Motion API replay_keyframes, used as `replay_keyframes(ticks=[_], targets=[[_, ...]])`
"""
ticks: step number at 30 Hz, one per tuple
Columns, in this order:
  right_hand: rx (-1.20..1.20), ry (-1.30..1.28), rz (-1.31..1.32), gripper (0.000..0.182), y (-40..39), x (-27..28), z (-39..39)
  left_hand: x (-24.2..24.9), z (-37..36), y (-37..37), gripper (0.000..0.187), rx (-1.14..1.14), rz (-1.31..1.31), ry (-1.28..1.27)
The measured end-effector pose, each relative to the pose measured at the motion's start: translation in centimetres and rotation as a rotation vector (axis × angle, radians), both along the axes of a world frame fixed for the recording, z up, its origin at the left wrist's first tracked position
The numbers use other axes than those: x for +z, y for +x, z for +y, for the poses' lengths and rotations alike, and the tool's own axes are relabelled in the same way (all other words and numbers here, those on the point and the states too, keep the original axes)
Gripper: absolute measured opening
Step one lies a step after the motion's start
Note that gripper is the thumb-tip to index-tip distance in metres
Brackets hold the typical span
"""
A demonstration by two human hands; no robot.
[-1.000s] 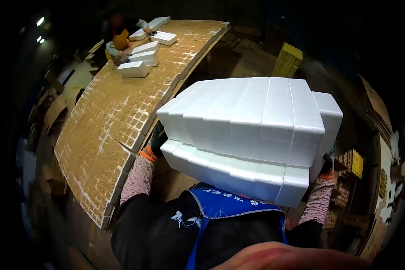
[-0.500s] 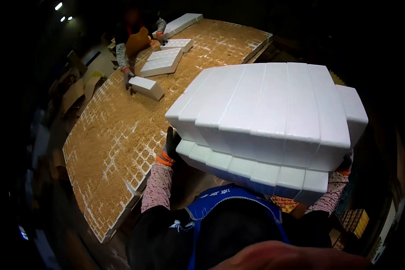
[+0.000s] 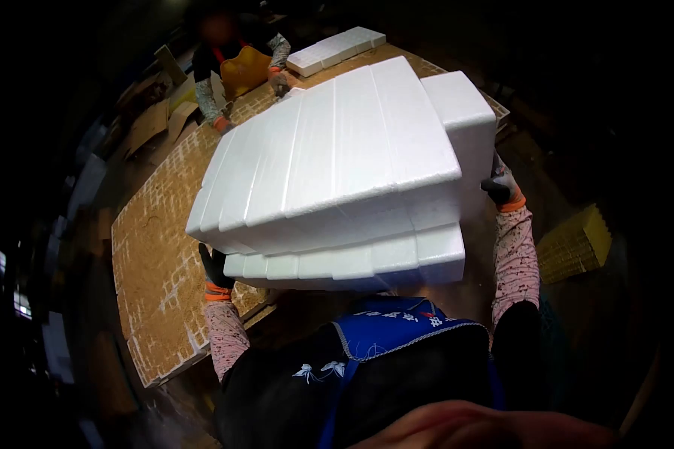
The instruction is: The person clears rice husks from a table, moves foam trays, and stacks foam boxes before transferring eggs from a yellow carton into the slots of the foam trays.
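Observation:
A large stack of white foam blocks (image 3: pixel 337 150) is held up in front of my chest, in two layers, with one more block at its right end. My left hand (image 3: pixel 216 268), in a dark glove with an orange cuff, presses against the stack's lower left end. At the right end, my right hand (image 3: pixel 502 187) grips the stack from the side in a similar glove. Parts of both hands are hidden by the blocks. Beneath and behind the stack lies a wide table surface (image 3: pixel 153 262) covered with brown grains over a white grid.
Across the table stands a co-worker in a yellow apron (image 3: pixel 245 71), both gloved hands near the surface. A long white tray (image 3: pixel 337 51) lies at the far edge. Cardboard pieces (image 3: pixel 150 126) are at the left. A yellow stack (image 3: pixel 575 243) stands at the right.
The block stack and both my hands have moved left in view, and the stack now covers more of the table's far part. My right hand has become clearly visible. The co-worker's small blocks are now mostly hidden.

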State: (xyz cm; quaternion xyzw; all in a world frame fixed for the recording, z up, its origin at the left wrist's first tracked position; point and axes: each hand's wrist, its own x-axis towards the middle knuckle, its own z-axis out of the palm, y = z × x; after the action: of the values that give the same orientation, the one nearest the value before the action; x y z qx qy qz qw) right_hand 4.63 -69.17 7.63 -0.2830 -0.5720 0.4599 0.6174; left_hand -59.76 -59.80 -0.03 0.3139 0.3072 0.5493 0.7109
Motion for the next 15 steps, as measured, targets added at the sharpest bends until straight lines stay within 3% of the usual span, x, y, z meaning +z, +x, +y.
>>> replay_keyframes(ticks=[4,5,6,8,9,11,12,14,15], targets=[[0.038,-0.021,-0.131,0.089,3.7,2.7,13.3,-0.6,7.1,3.7,0.078,0.184,-0.062,0.055],[0.035,-0.062,-0.155,0.088,4.5,2.9,15.6,-3.6,9.8,2.8,0.078,0.194,-0.058,0.033],[0.025,-0.095,-0.148,0.086,4.5,4.0,17.2,-8.0,13.7,0.9,0.076,0.264,0.255,0.191],[-0.004,-0.188,-0.13,0.083,5.2,4.7,20.0,-4.0,13.7,8.2,0.073,0.257,0.282,0.183],[-0.016,-0.175,-0.148,0.082,7.2,2.8,23.2,-13.1,20.2,2.0,0.07,0.22,0.365,0.343],[-0.014,-0.175,-0.167,0.081,11.6,-1.8,27.5,-6.7,14.9,11.9,0.065,0.662,1.007,0.332],[-0.049,-0.246,-0.08,0.08,13.9,-3.8,28.3,-6.1,13.9,15.5,0.065,0.667,1.016,0.313],[-0.108,-0.355,-0.006,0.077,18.3,-6.7,29.1,-5.7,12.2,22.0,0.07,1.07,0.781,0.382],[-0.139,-0.364,0.0,0.072,19.2,-6.7,28.4,-4.1,10.1,25.9,0.077,1.03,1.056,0.453]])
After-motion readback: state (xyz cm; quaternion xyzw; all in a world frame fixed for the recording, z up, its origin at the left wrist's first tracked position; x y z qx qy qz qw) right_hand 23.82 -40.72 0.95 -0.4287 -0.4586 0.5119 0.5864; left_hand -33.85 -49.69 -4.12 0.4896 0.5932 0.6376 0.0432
